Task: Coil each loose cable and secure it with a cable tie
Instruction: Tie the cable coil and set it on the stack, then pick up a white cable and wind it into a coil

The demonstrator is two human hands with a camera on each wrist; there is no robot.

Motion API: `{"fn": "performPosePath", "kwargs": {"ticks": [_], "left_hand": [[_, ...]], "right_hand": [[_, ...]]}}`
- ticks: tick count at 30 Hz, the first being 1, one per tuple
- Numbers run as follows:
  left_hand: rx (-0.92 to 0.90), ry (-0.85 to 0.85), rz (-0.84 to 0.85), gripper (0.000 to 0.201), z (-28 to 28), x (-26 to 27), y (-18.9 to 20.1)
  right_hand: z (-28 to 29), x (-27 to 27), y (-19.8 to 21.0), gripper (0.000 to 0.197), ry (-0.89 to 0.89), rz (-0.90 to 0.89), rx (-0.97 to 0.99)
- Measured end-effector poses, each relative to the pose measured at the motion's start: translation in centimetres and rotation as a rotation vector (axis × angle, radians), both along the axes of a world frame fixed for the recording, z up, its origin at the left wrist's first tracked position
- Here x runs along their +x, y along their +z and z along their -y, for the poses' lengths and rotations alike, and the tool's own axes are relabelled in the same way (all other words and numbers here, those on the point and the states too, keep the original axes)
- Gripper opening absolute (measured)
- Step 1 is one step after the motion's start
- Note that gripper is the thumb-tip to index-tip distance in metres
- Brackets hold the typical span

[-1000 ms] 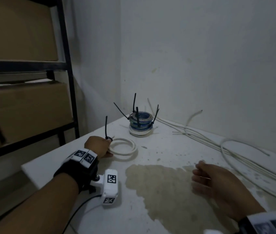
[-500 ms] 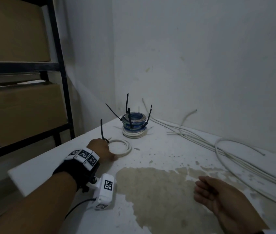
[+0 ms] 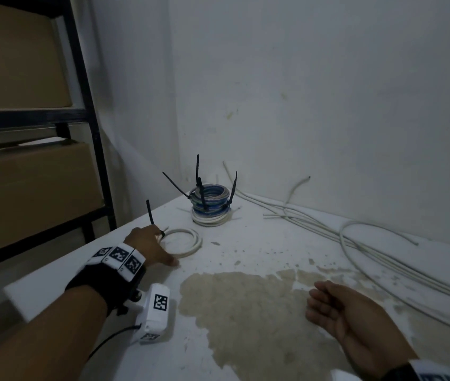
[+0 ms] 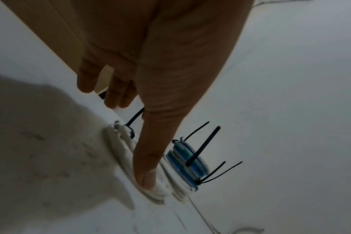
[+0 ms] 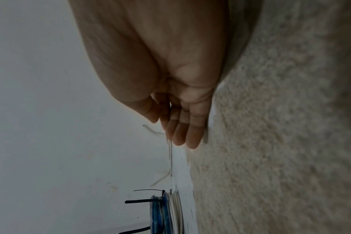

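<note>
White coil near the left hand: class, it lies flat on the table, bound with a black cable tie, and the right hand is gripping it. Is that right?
Not quite. The left hand touches the white coil; the right hand rests apart from it, holding nothing, as the head view shows. The coil does lie flat on the table, bound with a black cable tie.

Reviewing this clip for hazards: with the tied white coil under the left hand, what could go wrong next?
The left hand only rests straight fingers on the white coil, so it may skid toward the table edge. Its upright tie tail could snag fingers. The loose cables along the wall lie crossed and could tangle when pulled.
</note>
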State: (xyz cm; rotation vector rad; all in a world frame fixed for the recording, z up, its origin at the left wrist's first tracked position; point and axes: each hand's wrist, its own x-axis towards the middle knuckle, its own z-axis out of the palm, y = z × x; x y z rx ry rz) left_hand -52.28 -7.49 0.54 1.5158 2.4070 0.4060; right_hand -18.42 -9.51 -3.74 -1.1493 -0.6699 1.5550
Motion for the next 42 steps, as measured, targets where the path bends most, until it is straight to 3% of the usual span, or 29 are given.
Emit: {"fn": "performPosePath", "kwargs": {"ticks": [3, 7, 11, 15, 18, 20, 22, 24, 27, 32, 34, 38, 42], "left_hand": [[0.209, 0.026, 0.122, 0.093, 0.9, 1.4, 1.0], [0.536, -0.029, 0.495, 0.052, 2.8, 7.2, 1.9], [0.543, -0.13, 0.908, 0.017, 3.8, 15.1, 0.5], [0.386, -0.165, 1.156, 0.012, 3.0, 23.4, -1.7], [0.268, -0.171, 1.325, 0.003, 2.3, 29.7, -2.9], [0.171, -0.137, 1.491, 0.01, 2.3, 33.3, -3.2], [0.123, -0.097, 1.627, 0.016, 2.5, 35.8, -3.6], [0.126, -0.096, 1.675, 0.015, 2.7, 37.0, -4.0], [0.127, -0.08, 1.74, 0.009, 2.4, 36.8, -4.5], [0.045, -0.001, 1.871, 0.023, 1.7, 35.7, -4.7], [0.043, 0.002, 1.871, 0.023, 1.8, 35.7, -4.7], [0.038, -0.033, 1.834, 0.025, 2.1, 35.7, -4.6], [0.04, -0.035, 1.811, 0.019, 2.1, 35.8, -4.8]], "right_hand": [[0.1, -0.1, 0.3, 0.018, -0.005, -0.002, -0.015], [0.3, 0.6, 1.3, 0.015, 0.005, -0.01, -0.066], [1.2, 3.0, 3.8, 0.014, 0.03, 0.073, -0.017], [2.9, 7.9, 5.4, 0.015, 0.03, 0.492, 0.153], [4.1, 12.7, 5.9, 0.022, 0.044, 0.98, 0.258], [4.7, 15.6, 5.9, 0.031, 0.108, 1.253, 0.28], [5.1, 18.1, 5.7, 0.032, 0.173, 1.417, 0.221], [5.4, 20.0, 5.5, 0.029, 0.235, 1.54, 0.12], [5.5, 21.8, 5.5, 0.042, 0.35, 1.646, 0.027], [4.2, 23.4, 3.9, 0.057, 0.409, 1.727, -0.064], [3.8, 23.6, 3.4, 0.05, 0.359, 1.783, -0.064], [3.8, 23.5, 3.5, 0.012, 0.377, 1.792, -0.019], [5.2, 22.7, 5.3, 0.012, 0.342, 1.746, 0.213]]}}
